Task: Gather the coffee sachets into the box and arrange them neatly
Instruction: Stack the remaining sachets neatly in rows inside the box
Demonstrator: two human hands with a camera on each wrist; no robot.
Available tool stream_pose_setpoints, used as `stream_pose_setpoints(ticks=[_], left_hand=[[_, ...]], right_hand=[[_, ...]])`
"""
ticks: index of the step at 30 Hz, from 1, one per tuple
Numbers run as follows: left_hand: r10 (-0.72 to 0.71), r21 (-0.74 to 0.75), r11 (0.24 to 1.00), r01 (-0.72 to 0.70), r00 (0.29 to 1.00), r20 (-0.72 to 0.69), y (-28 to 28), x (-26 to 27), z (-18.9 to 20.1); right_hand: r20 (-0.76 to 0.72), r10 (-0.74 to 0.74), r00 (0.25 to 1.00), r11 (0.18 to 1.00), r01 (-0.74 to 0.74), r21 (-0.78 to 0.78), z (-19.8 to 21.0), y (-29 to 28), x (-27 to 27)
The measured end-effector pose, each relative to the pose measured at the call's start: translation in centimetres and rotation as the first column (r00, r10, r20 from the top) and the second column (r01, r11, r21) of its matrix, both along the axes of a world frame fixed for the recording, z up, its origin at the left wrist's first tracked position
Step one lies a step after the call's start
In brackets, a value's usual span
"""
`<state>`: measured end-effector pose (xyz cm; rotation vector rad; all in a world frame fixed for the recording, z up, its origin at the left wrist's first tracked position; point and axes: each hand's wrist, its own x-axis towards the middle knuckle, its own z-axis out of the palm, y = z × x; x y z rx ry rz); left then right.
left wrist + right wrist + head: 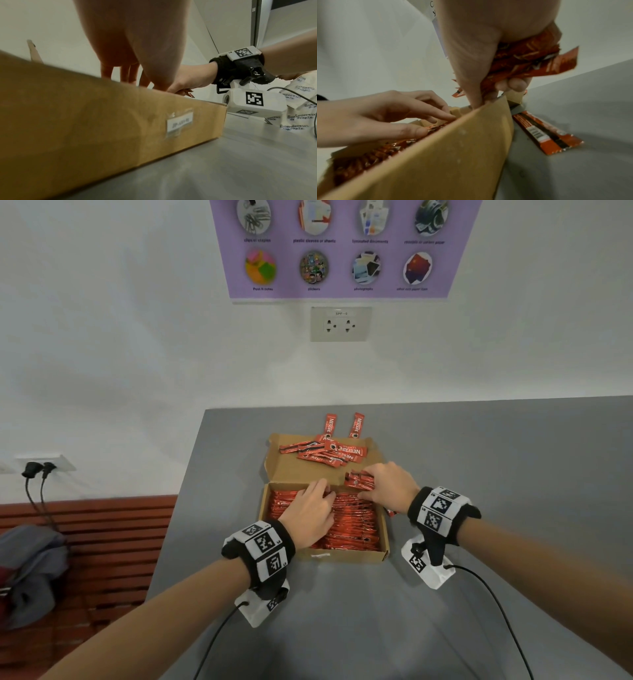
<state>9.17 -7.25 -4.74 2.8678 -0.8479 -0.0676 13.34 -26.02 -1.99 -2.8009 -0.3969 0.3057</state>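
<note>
Fingers of the right hand [387,486] curl round a bundle of sachets [527,59] at the far right corner of the box [356,556]; left hand [310,517] lies flat, fingers relaxed on the packed red rows [356,518]. Filling looks well along; next, slot the bundle in straight. Glossy red sticks; loose sachets [325,451] wait beyond the fingertips on the flap [294,470]

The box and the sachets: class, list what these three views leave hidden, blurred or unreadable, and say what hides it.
- Head view: the left hand covers part of the sachets in the box; their count is hidden.
- Left wrist view: the box wall hides the inside; the label is too blurred to read.
- Right wrist view: the right hand hides how many sachets are in its bunch.
</note>
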Motion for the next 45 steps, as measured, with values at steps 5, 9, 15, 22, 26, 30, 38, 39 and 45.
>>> stream_pose_setpoints(ticks=[5,9,15,22,26,30,38,39,45], left_hand=[[-0.012,0.049,0.999,0.013,1.0,-0.008,0.0,0.1,-0.2],[-0.013,0.092,0.996,0.013,1.0,0.003,-0.1,0.0,-0.4],[-0.005,0.024,1.0,0.005,1.0,0.0,0.2,0.2,-0.2],[0.039,-0.034,0.999,-0.038,0.999,0.009,1.3,0.2,-0.1],[0.373,-0.155,0.922,-0.356,0.923,0.096,4.2,1.6,1.2],[0.595,-0.239,0.746,-0.622,0.783,-0.18,6.8,2.3,1.6],[0.562,-0.218,0.729,-0.649,0.749,-0.352,7.6,2.5,-0.5],[0.561,-0.218,0.731,-0.646,0.752,-0.347,7.5,2.5,-0.7],[0.554,-0.198,0.746,-0.636,0.757,-0.346,7.7,2.7,-0.5]], right_hand=[[0.009,0.034,0.999,0.999,-0.034,-0.029,-0.3,-0.1,0.0],[-0.014,0.062,0.998,0.994,-0.063,-0.092,-0.8,-0.3,-0.1],[-0.036,0.032,0.999,0.998,-0.035,-0.061,-0.3,-0.5,-0.1],[-0.032,0.029,0.999,0.998,-0.027,0.05,-0.3,-1.2,-0.2],[0.141,-0.298,0.944,0.941,0.265,0.212,-0.5,-4.3,2.5],[-0.087,-0.286,0.954,0.954,0.293,0.071,-1.8,-5.8,2.2],[-0.157,-0.329,0.931,0.925,0.351,0.142,-4.7,-5.1,1.0],[-0.151,-0.338,0.929,0.925,0.358,0.129,-5.0,-5.2,1.2],[-0.134,-0.348,0.928,0.936,0.337,-0.101,-4.1,-4.7,1.3]])
